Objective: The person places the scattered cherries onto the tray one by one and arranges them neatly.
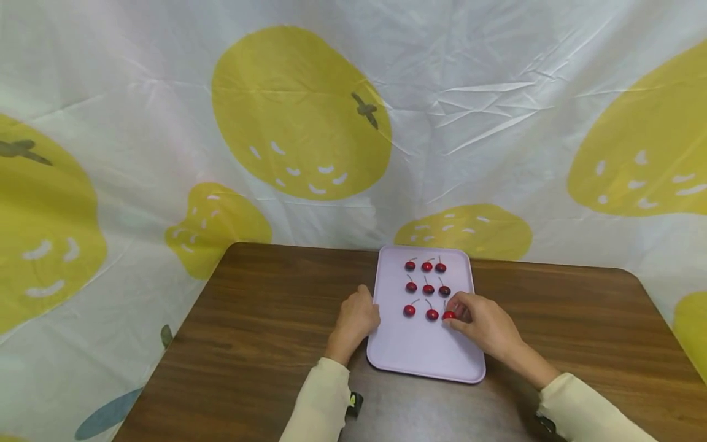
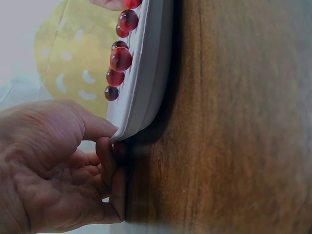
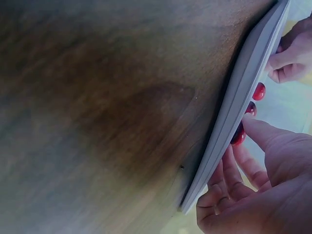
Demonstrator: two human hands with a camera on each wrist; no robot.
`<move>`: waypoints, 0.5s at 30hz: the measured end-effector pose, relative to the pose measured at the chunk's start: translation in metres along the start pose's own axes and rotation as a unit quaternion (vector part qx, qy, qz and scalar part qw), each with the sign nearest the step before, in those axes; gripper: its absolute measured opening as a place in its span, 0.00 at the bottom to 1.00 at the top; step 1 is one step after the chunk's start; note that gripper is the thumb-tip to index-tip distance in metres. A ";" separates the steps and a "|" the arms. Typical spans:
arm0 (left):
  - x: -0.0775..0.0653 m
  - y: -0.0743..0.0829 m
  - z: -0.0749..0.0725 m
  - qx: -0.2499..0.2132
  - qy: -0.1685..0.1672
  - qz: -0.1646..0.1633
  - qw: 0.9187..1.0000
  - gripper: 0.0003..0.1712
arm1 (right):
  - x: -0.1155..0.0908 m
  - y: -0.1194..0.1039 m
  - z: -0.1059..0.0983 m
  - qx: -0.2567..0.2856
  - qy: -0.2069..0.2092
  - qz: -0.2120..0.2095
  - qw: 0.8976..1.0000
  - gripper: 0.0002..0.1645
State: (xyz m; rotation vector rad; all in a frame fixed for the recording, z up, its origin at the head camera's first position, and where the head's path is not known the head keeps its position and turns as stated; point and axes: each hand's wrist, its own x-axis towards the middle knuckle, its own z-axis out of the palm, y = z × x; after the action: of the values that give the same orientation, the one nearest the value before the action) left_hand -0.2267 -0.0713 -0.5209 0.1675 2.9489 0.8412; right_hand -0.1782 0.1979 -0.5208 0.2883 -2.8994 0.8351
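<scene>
A pale lilac tray [image 1: 425,356] lies on the wooden table, with red cherries in three rows of three on it. My left hand [image 1: 356,316] is at the tray's left edge in the head view. From the left wrist view, its thumb [image 2: 97,127] lies on the rim and a curled finger sits just under it, pinching the edge. At the right end of the nearest row, my right hand [image 1: 488,322] has thumb and fingertips around a dark red cherry [image 1: 449,315]. That cherry [image 3: 238,135] sits at the thumb tip in the right wrist view, low over the tray.
Beside the held cherry is another cherry [image 1: 432,315], its thin stem pointing up. The brown table [image 1: 265,319] extends on both sides of the tray. Behind it hangs a white curtain [image 1: 469,123] with yellow fruit prints, close to the table's far edge.
</scene>
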 end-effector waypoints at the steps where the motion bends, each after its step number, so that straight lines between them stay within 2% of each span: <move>1: 0.000 0.000 0.000 0.000 0.001 0.001 1.000 0.15 | 0.000 0.000 0.000 -0.001 0.001 0.001 1.000 0.13; 11: 0.004 -0.003 0.000 -0.012 -0.021 -0.017 1.000 0.19 | -0.004 -0.001 -0.004 -0.011 -0.005 0.013 1.000 0.17; 15: 0.003 -0.005 0.000 -0.017 -0.020 -0.016 1.000 0.19 | -0.005 -0.002 -0.004 -0.014 -0.006 0.017 1.000 0.21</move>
State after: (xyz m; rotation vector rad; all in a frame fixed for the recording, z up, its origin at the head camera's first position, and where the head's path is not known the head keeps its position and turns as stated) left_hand -0.2302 -0.0755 -0.5238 0.1330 2.8900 0.8720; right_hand -0.1730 0.1991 -0.5172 0.2442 -2.9332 0.7988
